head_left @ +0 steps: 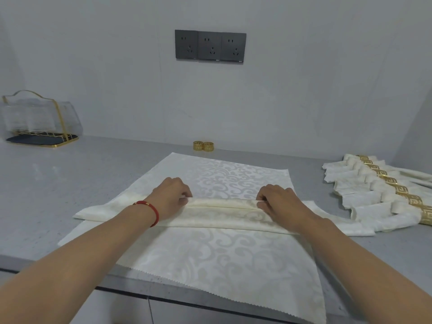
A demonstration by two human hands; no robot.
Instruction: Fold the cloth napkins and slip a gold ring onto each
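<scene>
while both hands pinch the pleat ridge, left hand (171,197) and right hand (278,201) clamped on the napkin (233,253) lying flat on the counter (70,183), keep folds even and parallel; gold rings (203,146) wait behind, near the wall.

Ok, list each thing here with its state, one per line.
napkin: spread flat, middle pleated into a ridge
left hand: pinching the pleat
right hand: pinching the pleat
loose rings: two, unused, by the wall
finished napkins: folded, ringed, in a row
sockets: nothing plugged in
</scene>
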